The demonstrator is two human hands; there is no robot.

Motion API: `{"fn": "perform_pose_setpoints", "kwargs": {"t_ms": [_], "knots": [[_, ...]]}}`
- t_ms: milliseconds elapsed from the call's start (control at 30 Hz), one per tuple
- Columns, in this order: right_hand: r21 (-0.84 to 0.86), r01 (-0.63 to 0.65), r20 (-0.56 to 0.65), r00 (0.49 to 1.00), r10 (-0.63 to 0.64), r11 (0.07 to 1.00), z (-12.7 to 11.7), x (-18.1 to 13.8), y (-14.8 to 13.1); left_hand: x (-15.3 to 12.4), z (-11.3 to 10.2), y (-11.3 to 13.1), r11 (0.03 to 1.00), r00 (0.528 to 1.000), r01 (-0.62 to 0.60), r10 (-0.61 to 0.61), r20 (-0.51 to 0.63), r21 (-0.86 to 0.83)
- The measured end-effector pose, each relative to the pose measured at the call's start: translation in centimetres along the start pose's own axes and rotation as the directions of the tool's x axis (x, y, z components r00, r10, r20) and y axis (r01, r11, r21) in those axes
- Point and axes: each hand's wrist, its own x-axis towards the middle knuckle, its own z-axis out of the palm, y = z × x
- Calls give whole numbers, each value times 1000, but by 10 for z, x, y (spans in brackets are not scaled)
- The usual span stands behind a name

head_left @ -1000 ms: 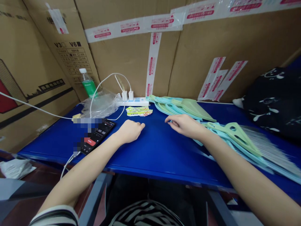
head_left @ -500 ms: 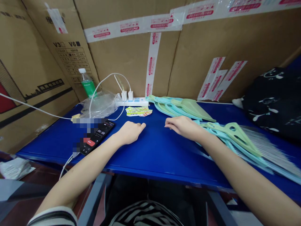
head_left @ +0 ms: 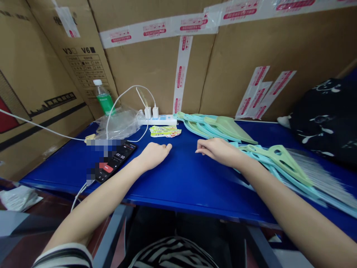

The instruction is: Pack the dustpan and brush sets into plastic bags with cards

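My left hand (head_left: 155, 155) rests on the blue tabletop (head_left: 184, 182) with its fingers curled in and nothing visible in them. Nearest to it lies a black phone (head_left: 118, 160) showing a timer, with part of that area pixelated. Across a gap, my right hand (head_left: 213, 149) is also loosely closed, thumb side inward, and no object shows in it. Behind it lies a row of overlapping light green and light blue dustpans (head_left: 228, 128). Hand brushes (head_left: 290, 163) in the same colours, with pale bristles, lie stacked beside my right forearm, which partly covers their handles.
A white power strip (head_left: 164, 120) with two chargers and looping white cables stands at the back, before a cardboard wall (head_left: 150, 70). Yellow printed packets (head_left: 165, 131) lie in front of it. Clear plastic wrap (head_left: 119, 124), a green-labelled bottle (head_left: 105, 102) and a dark patterned cloth (head_left: 326, 115) flank the table.
The view has shifted very slightly. Both hands keep nearly the same place and pose, and the objects on the table have not moved.
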Motion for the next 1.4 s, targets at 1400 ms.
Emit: {"fn": "perform_pose_setpoints", "kwargs": {"t_ms": [1400], "knots": [[-131,59,-6,998,-60,990,3,0,2,-4,-5,0,1000,1000,9,-9,28,-7]]}}
